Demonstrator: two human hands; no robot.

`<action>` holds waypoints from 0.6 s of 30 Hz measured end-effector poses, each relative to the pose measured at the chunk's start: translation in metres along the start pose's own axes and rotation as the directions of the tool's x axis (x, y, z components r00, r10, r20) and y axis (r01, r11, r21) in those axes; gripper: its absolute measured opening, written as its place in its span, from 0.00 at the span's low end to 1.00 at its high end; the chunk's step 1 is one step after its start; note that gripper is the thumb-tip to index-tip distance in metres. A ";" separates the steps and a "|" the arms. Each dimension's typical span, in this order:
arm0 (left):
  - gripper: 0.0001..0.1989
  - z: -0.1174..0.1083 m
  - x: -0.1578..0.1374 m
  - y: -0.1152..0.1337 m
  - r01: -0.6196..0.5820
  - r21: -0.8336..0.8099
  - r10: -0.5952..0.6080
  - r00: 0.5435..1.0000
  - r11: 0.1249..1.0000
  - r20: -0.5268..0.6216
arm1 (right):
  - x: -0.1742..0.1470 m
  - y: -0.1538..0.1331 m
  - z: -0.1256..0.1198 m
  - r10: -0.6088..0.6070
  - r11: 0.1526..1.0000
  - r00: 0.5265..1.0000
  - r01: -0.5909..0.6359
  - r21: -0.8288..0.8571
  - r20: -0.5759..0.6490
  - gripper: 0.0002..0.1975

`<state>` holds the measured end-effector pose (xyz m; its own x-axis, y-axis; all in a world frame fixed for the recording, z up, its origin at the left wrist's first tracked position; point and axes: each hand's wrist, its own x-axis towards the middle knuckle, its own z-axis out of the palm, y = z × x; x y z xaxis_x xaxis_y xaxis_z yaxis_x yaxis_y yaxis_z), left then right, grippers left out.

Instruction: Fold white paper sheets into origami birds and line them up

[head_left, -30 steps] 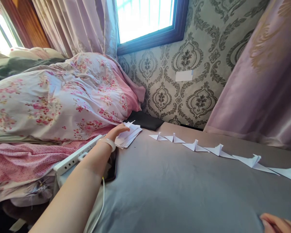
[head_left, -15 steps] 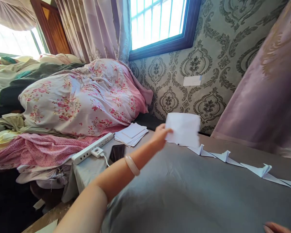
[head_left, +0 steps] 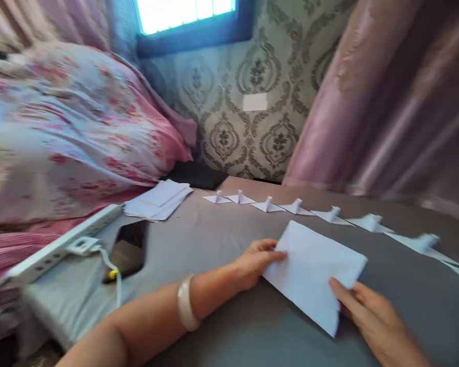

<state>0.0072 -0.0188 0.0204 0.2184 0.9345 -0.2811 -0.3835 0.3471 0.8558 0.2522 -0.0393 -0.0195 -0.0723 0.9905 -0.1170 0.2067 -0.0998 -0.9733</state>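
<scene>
Between my two hands a white sheet of paper point(head_left: 313, 270) is held above the grey table surface point(head_left: 199, 326). My left hand point(head_left: 260, 260), with a pale bangle on its wrist, pinches the sheet's left corner, thumb on top. On the opposite side my right hand point(head_left: 367, 306) grips the lower right edge, its thumb also on top and its other fingers partly hidden beneath. Beyond the sheet, several folded white paper pieces point(head_left: 296, 208) stand in a curved row, each with a small upright part.
A stack of white paper point(head_left: 158, 200) lies at the back left. Nearer are a dark phone point(head_left: 128, 250) and a white power strip point(head_left: 67, 244) with a plugged-in charger point(head_left: 84, 246) and cable. Floral bedding point(head_left: 80, 127) is heaped at the left. A pink curtain point(head_left: 367, 102) hangs at the right.
My left hand has brought the sheet nearer and down over the table. My right hand has come in from the lower right and taken hold of it. The view has turned right and downward.
</scene>
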 end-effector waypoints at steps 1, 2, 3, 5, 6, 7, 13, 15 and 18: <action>0.16 0.000 -0.003 0.004 0.013 -0.012 -0.013 0.999 1.000 0.036 | -0.007 -0.021 0.011 0.052 0.998 0.998 -0.054 0.036 0.045 0.20; 0.17 0.000 -0.005 0.007 0.034 -0.020 -0.033 0.997 0.999 0.067 | -0.011 -0.038 0.021 0.074 0.995 0.994 -0.078 0.059 0.076 0.20; 0.18 0.000 -0.006 0.009 0.048 -0.020 -0.045 0.995 0.999 0.094 | -0.014 -0.050 0.028 0.073 0.993 0.994 -0.080 0.090 0.082 0.21; 0.17 -0.001 -0.007 0.009 0.076 -0.002 -0.076 0.990 0.997 0.119 | -0.018 -0.060 0.034 0.065 0.985 0.996 -0.075 0.158 0.067 0.22; 0.17 -0.001 -0.007 0.009 0.084 0.010 -0.085 0.989 0.996 0.119 | -0.020 -0.060 0.033 0.070 0.981 0.996 -0.079 0.176 0.059 0.22; 0.17 -0.002 -0.007 0.008 0.097 0.023 -0.099 0.987 0.995 0.123 | -0.021 -0.059 0.032 0.070 0.980 0.996 -0.079 0.181 0.054 0.23; 0.16 -0.005 -0.005 0.007 0.097 0.115 -0.106 0.991 0.989 0.079 | -0.020 -0.054 0.019 0.068 0.993 0.996 -0.061 0.104 -0.061 0.28; 0.17 -0.005 -0.006 0.010 0.092 0.130 -0.106 0.989 0.987 0.104 | -0.019 -0.056 0.017 0.081 0.990 0.995 -0.075 0.122 -0.050 0.27; 0.17 -0.003 -0.008 0.013 0.105 0.148 -0.124 0.984 0.983 0.128 | -0.019 -0.058 0.014 0.109 0.985 0.994 -0.107 0.134 -0.005 0.23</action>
<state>-0.0021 -0.0211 0.0329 0.3775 0.8662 -0.3275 -0.2213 0.4278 0.8763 0.2278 -0.0541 0.0362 -0.0441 0.9742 -0.2214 0.0810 -0.2174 -0.9727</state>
